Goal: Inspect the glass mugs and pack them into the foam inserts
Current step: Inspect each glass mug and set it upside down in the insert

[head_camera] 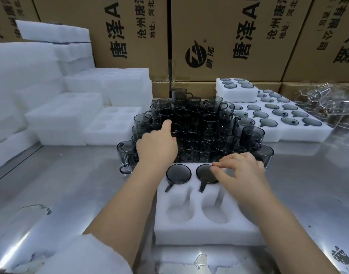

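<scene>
**Risk, left.** The left hand (157, 147) is out over the loose mugs (193, 125). Its forefinger is stretched to a rim inside the pack, the other fingers are loosely bent, and it holds nothing. The mugs stand crowded rim to rim, some raised above others. Judgement: pulling one from the middle could tip its neighbours or knock glass on glass. The mugs at the near left edge sit close under the wrist and could be swept over.

**Risk, right.** The right hand (240, 169) has its thumb and bent fingertips closed on the far edge of the second mug (204, 174), which sits in its pocket. Judgement: if the handle is off its slot, pressing down could strain the handle or tear the foam.

**Containers.**
- **Far left:** stacks of empty foam inserts (66, 115), pockets bare.
- **Centre, nearest the person:** the working insert (207, 232) on the steel table (70, 184). Its back row holds the first mug (178, 174) and the second, handles toward the person. The two front pockets are empty.
- **Right:** a wide foam tray (284, 133), with a mug in every pocket I can see. A smaller insert (237, 95) rests on its back left corner, also filled.
- **Far right:** a heap of clear glassware (324, 99), too blurred to identify.
</scene>
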